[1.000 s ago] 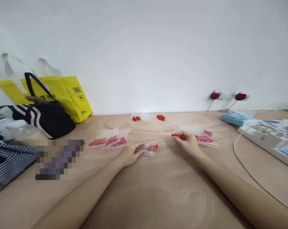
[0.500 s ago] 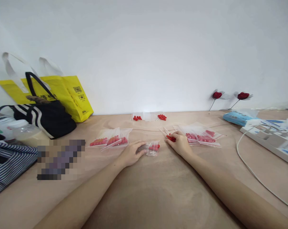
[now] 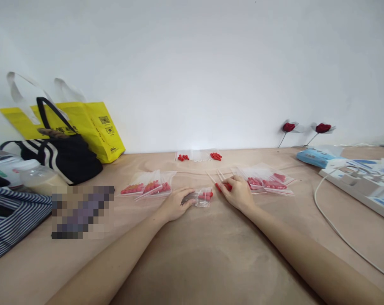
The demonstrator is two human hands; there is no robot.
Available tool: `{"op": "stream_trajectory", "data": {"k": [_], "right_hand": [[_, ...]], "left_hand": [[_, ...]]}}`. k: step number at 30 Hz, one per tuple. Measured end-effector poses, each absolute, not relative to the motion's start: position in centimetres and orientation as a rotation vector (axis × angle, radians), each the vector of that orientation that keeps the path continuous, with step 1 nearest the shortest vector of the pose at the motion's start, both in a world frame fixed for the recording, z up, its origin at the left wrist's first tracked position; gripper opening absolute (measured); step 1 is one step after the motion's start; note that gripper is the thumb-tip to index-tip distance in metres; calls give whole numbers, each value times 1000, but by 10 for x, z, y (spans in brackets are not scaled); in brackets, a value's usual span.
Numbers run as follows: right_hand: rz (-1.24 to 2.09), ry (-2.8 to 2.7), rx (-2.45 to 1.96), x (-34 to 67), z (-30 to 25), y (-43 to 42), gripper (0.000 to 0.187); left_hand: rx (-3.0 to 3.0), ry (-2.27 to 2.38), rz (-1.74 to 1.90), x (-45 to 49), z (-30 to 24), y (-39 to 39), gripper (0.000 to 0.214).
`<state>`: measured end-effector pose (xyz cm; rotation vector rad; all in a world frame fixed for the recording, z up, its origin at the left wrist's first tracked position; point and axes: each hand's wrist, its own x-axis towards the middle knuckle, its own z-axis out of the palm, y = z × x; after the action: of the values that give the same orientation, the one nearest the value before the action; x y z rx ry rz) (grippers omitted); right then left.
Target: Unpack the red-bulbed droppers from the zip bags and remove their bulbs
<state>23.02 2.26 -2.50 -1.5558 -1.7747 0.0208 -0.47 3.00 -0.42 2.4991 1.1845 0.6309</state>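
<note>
I pinch two thin sticks [image 3: 217,186] in my right hand [image 3: 238,193], right of a small, crinkly clear bag [image 3: 205,198]. Their skinny pale ends point away and left; their red ends are fatter. My left hand [image 3: 176,205] curves low by the bag; I can't tell if it's gripping.

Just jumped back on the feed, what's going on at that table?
A person is working bare-handed. The left hand touches the end of a small clear bag with red pieces inside; its grip is unclear. To the right, the right hand holds red-ended white sticks. Larger clear bags lie on both sides.
</note>
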Motion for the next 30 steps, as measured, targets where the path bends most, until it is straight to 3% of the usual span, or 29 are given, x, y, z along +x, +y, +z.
{"op": "stream_trajectory", "data": {"k": [9, 18, 24, 30], "right_hand": [[485, -1993, -1132, 211, -17, 15, 15], [252, -2170, -1386, 202, -8, 10, 15], [454, -2084, -1337, 206, -12, 8, 7], [741, -1818, -1094, 230, -16, 11, 12]], "left_hand": [[2520, 1188, 634, -4, -9, 31, 34], [2542, 1178, 493, -5, -5, 28, 46], [2545, 1174, 471, -6, -6, 29, 47], [2552, 1164, 464, -7, -7, 31, 45]]}}
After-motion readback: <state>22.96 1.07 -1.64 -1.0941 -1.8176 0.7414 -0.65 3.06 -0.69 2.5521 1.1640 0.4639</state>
